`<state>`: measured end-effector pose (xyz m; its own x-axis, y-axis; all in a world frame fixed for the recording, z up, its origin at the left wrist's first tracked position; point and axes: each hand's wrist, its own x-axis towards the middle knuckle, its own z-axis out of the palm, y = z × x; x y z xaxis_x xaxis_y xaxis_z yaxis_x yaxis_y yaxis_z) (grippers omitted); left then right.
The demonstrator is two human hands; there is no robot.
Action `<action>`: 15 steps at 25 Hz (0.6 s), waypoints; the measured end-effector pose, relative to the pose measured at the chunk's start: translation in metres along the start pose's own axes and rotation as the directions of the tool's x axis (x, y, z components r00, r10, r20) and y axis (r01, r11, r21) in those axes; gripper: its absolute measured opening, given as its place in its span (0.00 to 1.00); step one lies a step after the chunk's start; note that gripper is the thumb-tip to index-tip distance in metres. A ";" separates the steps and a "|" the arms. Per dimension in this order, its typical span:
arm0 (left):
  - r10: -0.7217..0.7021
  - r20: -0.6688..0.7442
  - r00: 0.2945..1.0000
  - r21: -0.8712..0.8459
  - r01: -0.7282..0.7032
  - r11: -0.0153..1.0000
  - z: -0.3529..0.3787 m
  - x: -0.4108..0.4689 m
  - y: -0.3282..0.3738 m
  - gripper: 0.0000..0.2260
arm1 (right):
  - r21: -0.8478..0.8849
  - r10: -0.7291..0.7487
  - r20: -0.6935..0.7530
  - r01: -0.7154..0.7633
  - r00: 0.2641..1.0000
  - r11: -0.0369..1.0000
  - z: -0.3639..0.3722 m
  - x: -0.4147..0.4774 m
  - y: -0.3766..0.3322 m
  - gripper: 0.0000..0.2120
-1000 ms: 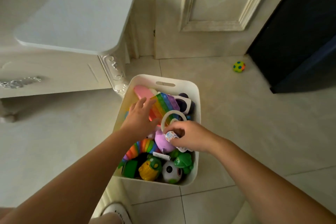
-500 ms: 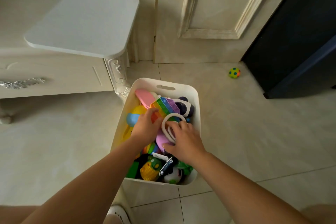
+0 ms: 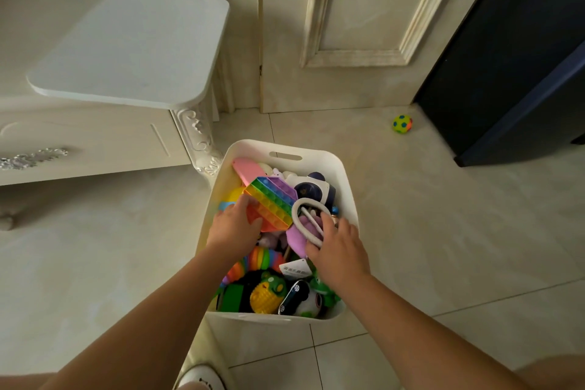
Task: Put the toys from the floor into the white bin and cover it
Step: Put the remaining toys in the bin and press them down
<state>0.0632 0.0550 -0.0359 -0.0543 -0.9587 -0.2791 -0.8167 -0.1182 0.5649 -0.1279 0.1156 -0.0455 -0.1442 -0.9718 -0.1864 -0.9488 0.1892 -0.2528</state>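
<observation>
In the white bin (image 3: pixel 347 190), left hand (image 3: pixel 235 228) presses the rainbow pop toy (image 3: pixel 273 199); right hand (image 3: pixel 339 252), fingers straight, pushes the white ring (image 3: pixel 294 211) beside it.

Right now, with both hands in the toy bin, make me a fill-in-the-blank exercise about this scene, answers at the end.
The rainbow pop-it toy is touched by the ____ hand.
The right hand rests on a white ring inside the bin, whose colour is ____.
The toy lying on the floor beside the dark furniture is a spotted ____.
Missing words: left, white, ball.
</observation>
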 end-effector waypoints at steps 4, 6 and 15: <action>0.090 0.025 0.996 -0.054 -0.088 0.995 0.011 0.004 0.016 0.20 | 0.035 0.059 -0.024 -0.058 0.998 0.998 -0.004 0.000 0.017 0.29; 0.132 0.095 0.987 -0.134 -0.119 0.984 0.016 0.005 0.027 0.26 | 0.084 0.103 -0.043 -0.099 0.994 0.992 -0.007 0.002 0.026 0.28; 0.339 -0.035 0.940 0.393 -0.299 0.869 0.031 0.003 0.054 0.31 | 0.090 -0.014 0.144 0.001 0.990 0.996 -0.019 -0.009 0.065 0.46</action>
<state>0.0015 0.0537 -0.0303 -0.3081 -0.9504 -0.0434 -0.9196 0.2859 0.2693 -0.1936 0.1336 -0.0420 -0.0886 -0.9442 -0.3173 -0.9199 0.1997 -0.3374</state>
